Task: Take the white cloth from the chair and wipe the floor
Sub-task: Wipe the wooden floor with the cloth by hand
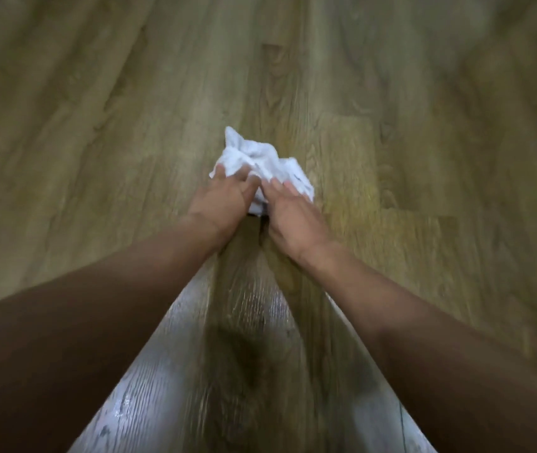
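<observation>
The cloth (262,166) lies bunched on the floor (97,125), under and just beyond the fingers (244,181) of both hands, left hand (224,204) beside right hand (290,214).

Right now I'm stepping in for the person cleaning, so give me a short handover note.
Left hand: gripping the crumpled white cloth.
Right hand: pressed flat on the cloth.
The cloth is bunched on the wood-grain plank floor, ahead of both hands.
Done: cloth is off the chair, which is out of view, and down on the floor.
Left: carry on wiping.
</observation>
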The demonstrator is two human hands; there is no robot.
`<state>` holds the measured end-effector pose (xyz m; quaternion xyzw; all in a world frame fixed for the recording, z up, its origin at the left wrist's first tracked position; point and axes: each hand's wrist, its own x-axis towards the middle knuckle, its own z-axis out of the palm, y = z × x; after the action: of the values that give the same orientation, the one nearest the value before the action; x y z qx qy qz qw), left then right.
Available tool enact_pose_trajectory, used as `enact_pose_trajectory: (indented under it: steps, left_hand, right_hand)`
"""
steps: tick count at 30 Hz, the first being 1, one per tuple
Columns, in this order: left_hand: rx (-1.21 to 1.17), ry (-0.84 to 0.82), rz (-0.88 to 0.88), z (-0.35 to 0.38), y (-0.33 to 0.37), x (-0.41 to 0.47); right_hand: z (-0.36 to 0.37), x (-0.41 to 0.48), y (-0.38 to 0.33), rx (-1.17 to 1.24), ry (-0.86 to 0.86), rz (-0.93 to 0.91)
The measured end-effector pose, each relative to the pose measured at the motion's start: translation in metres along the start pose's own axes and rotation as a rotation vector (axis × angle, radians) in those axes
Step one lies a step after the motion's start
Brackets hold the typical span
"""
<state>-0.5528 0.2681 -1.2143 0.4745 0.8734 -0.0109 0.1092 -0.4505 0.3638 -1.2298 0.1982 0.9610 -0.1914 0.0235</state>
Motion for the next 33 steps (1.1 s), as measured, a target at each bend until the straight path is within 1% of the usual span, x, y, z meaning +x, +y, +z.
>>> enact_pose_trajectory:
  steps: [2, 4, 7, 9, 11, 14, 16, 19, 22, 23, 25, 26, 27, 29, 30, 31, 33]
  left_hand:
    - [0.056, 0.033, 0.121, 0.017, 0.002, -0.016]
    - [0.033, 0.034, 0.202, 0.024, 0.007, -0.029]
    - [0.017, 0.050, 0.293, 0.019, 0.005, -0.019]
    - [-0.008, 0.014, 0.245, 0.009, 0.005, 0.001]
    - [-0.050, -0.012, 0.142, 0.000, 0.011, 0.018]
    - [-0.078, -0.021, 0.073, 0.001, 0.023, 0.014]
    - [-0.025, 0.000, 0.126, 0.010, 0.027, -0.004]
    - [0.079, 0.036, 0.303, 0.022, 0.034, -0.034]
    - [0.127, -0.026, 0.368, 0.012, 0.034, -0.019]
    - [0.101, -0.039, 0.350, 0.004, 0.035, -0.005]
    - [-0.067, -0.094, 0.225, -0.015, 0.034, 0.022]
    - [-0.156, -0.081, 0.148, -0.018, 0.037, 0.030]
    - [-0.166, -0.041, 0.118, -0.017, 0.040, 0.033]
    - [-0.155, 0.045, 0.138, -0.012, 0.044, 0.019]
    - [-0.227, 0.087, 0.162, -0.005, 0.039, 0.012]
    - [-0.297, 0.126, 0.186, 0.001, 0.031, 0.007]
    - [-0.420, 0.196, 0.162, 0.009, 0.011, 0.007]
  right_hand:
    - [0.007, -0.030, 0.010, -0.007, -0.020, 0.012]
    - [0.012, -0.054, 0.020, -0.029, -0.030, 0.023]
    - [0.006, -0.049, 0.028, 0.016, 0.003, 0.043]
    - [-0.002, -0.028, 0.033, 0.052, 0.015, 0.071]
    - [-0.012, -0.012, 0.035, 0.067, -0.012, 0.104]
    - [-0.016, -0.020, 0.029, 0.128, 0.003, 0.117]
    - [-0.011, -0.044, 0.026, 0.119, 0.020, 0.112]
    - [0.003, -0.085, 0.035, 0.026, -0.015, 0.092]
    - [0.000, -0.087, 0.045, 0.020, -0.009, 0.117]
    - [-0.003, -0.077, 0.043, 0.021, -0.002, 0.133]
    - [-0.009, -0.055, 0.033, -0.002, -0.008, 0.191]
    - [-0.011, -0.045, 0.027, -0.027, -0.005, 0.224]
    - [-0.013, -0.038, 0.020, -0.056, 0.011, 0.256]
    - [-0.019, -0.029, 0.011, -0.086, 0.086, 0.289]
    - [-0.021, -0.025, 0.010, -0.071, 0.121, 0.265]
    - [-0.021, -0.021, 0.010, -0.040, 0.117, 0.221]
    - [-0.021, -0.013, 0.011, 0.018, -0.002, 0.144]
